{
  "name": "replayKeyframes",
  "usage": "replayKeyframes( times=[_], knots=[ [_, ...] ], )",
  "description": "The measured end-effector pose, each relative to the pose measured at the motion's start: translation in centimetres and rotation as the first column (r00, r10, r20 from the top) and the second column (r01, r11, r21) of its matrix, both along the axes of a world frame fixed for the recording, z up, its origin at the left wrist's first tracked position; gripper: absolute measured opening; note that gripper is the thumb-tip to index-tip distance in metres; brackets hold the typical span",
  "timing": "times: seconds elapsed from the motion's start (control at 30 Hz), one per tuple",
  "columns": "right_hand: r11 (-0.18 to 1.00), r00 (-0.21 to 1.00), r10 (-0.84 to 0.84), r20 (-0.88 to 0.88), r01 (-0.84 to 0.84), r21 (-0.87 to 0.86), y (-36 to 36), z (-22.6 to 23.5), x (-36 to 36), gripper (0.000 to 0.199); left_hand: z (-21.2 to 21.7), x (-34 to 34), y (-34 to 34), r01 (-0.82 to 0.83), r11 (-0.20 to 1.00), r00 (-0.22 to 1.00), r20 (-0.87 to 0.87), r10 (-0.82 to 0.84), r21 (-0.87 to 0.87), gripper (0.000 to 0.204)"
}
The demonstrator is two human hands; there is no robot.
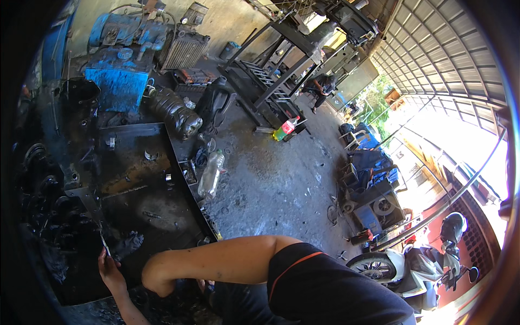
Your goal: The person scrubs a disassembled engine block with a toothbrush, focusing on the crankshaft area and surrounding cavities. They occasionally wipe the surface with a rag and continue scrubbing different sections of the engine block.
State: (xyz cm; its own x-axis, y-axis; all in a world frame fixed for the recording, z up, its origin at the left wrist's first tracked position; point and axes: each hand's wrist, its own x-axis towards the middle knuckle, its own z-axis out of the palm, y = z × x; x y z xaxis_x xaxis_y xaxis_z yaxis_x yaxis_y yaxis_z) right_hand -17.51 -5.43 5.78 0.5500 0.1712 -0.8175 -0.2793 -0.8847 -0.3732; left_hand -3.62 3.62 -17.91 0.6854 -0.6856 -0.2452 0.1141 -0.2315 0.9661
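Observation:
At the lower left, my left hand [110, 272] is closed on a thin pale metal tool [104, 242]; its exact kind is unclear. The tool points up at a dark, oily engine part [49, 200] with round openings, which stands over a large black metal tray [187, 189]. Right of my left hand, a crumpled dark rag [130, 242] lies in the tray. My bare right arm reaches across the tray's near side and bends sharply. Beneath it, a bit of skin, perhaps my right hand [202, 284], shows; its fingers are mostly hidden.
Small metal pieces [150, 156] lie in the tray. Beyond its rim are a clear plastic bottle [211, 174], a large water jug [176, 112] and a blue machine [119, 76]. A bottle of green liquid [285, 129] stands near a metal frame. A motorcycle [422, 265] is at right; a person [323, 86] sits far back.

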Motion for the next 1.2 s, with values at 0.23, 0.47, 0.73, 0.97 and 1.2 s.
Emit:
replayKeyframes(
  times=[0.23, 0.47, 0.73, 0.97, 1.2],
  knots=[
    [1.0, 1.0, 0.0, 0.012, 0.0, 0.0, 0.0, 0.1, -0.2, 0.031, -0.1, -0.5, -0.6, -0.105, 0.958, 0.962, -0.271, 0.03, -0.266, 0.035],
    [1.0, 1.0, 0.025, 0.006, -0.025, 0.01, 0.2, -0.1, 0.0, 0.03, 1.7, -1.5, -1.0, -0.154, 0.937, 0.96, -0.272, 0.067, -0.313, 0.037],
    [0.999, 0.999, 0.027, 0.045, -0.027, 0.018, 0.1, -0.9, -0.1, 0.029, 0.9, -1.2, -1.7, -0.084, 0.949, 0.985, -0.168, 0.034, -0.304, 0.037],
    [0.998, 0.998, -0.068, 0.003, 0.068, 0.013, -0.4, -1.7, -0.2, 0.028, 0.4, -2.0, -2.3, -0.124, 0.967, 0.933, -0.358, 0.038, -0.221, 0.033],
    [0.996, 0.996, -0.085, 0.023, 0.086, -0.003, -1.2, -3.4, -0.4, 0.035, 3.3, -1.1, -2.1, -0.1, 0.98, 0.969, -0.241, 0.056, -0.172, 0.029]
  ],
)
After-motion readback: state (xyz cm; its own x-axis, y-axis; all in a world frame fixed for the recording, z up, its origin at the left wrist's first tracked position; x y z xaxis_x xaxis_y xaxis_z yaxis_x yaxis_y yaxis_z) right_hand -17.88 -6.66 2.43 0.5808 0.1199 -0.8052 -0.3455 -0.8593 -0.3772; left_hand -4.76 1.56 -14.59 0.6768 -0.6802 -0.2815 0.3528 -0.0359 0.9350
